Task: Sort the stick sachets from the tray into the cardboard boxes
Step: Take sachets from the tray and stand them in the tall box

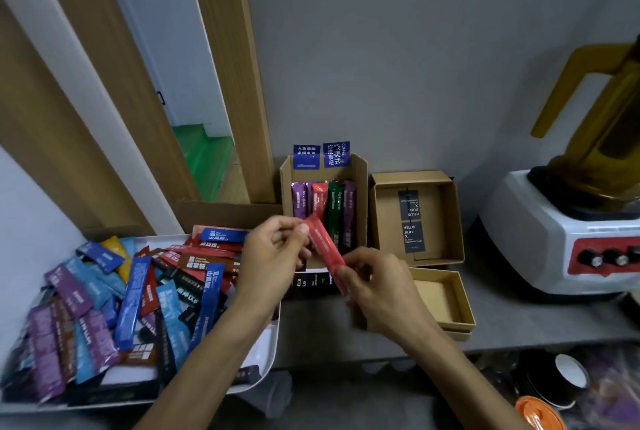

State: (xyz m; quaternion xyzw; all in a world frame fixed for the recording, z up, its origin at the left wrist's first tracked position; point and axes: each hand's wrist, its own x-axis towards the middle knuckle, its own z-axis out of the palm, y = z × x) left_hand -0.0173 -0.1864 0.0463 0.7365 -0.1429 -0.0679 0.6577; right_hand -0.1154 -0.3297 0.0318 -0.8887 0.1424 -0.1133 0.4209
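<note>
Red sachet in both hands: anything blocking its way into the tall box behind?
Nothing visible. The red sachet, held by left hand and right hand, is right before the tall box, whose top is open.

"HELLO JILIN X" on black card [414, 237]

Both hands are on the red sachet [323, 246]. The left hand [273, 256] is at its upper-left end, thumb and curled fingers pinching the tip. The right hand [381, 287] is at its lower-right end, fingertips pinching it, knuckles up. The hands are apart, with the sachet bridging the gap diagonally. Both arms are bare. The left forearm [207, 353] comes in from below-left of the sachet, the right forearm [460, 374] from below-right, converging toward it.
</note>
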